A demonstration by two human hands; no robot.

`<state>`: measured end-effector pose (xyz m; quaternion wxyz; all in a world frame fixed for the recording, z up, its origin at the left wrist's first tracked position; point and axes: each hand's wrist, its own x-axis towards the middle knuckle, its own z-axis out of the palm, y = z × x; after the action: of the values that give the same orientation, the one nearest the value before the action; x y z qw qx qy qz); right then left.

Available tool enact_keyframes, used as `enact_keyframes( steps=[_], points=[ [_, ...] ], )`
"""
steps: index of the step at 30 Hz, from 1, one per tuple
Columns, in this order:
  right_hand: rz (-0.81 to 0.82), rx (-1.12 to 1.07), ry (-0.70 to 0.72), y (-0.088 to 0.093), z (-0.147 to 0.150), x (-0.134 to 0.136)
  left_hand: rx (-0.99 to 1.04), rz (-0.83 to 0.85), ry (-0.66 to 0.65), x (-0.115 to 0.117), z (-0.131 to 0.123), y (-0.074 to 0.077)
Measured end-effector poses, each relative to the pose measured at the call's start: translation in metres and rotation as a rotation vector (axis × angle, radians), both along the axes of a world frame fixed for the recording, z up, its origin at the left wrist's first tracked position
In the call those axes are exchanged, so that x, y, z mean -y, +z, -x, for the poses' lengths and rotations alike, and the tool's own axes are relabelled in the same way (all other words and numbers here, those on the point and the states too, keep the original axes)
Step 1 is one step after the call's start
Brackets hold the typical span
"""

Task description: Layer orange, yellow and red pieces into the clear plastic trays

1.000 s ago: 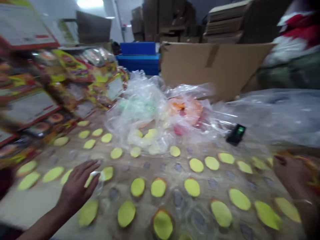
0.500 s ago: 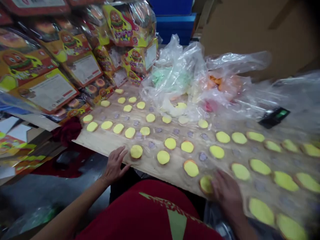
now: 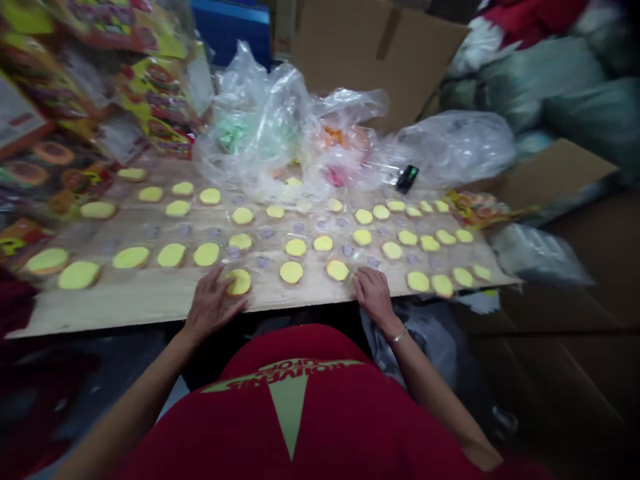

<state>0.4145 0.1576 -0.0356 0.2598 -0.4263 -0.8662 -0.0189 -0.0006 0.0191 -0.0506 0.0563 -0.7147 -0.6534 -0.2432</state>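
Observation:
A wooden board (image 3: 150, 303) lies in front of me, covered with several rows of round yellow discs under clear plastic blisters. My left hand (image 3: 213, 303) rests flat at the board's near edge, fingers spread, its fingertips touching one yellow disc (image 3: 239, 282). My right hand (image 3: 374, 295) lies flat on the near edge too, fingers out, just right of another yellow disc (image 3: 337, 269). Neither hand holds anything.
Clear plastic bags (image 3: 280, 133) with green, orange and pink pieces sit at the board's far side. Colourful burger-print packages (image 3: 100, 87) are stacked at the left. A small black device (image 3: 407, 177) lies near the bags. Cardboard boxes (image 3: 380, 47) stand behind and to the right.
The view has tilted down and pulled back, showing my red shirt. Both hands have drawn back to the board's near edge, the right hand shifting left.

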Motion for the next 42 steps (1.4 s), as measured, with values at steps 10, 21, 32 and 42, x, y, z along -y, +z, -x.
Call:
enact_keyframes(
  steps=[10, 21, 32, 42],
  points=[
    [-0.008, -0.187, -0.229, -0.007, -0.029, 0.005, 0.044, -0.013, 0.009, -0.004, -0.001, -0.007],
    [0.011, -0.29, -0.227, 0.003, -0.024, 0.013, 0.07, -0.047, 0.029, -0.004, -0.009, -0.002],
    [0.007, -0.41, -0.23, -0.01, -0.016, 0.008, -0.024, -0.075, 0.023, -0.004, -0.004, -0.003],
    [-0.016, -0.411, -0.067, 0.006, 0.028, -0.03, -0.019, -0.139, -0.01, -0.002, 0.0, 0.0]
  ],
)
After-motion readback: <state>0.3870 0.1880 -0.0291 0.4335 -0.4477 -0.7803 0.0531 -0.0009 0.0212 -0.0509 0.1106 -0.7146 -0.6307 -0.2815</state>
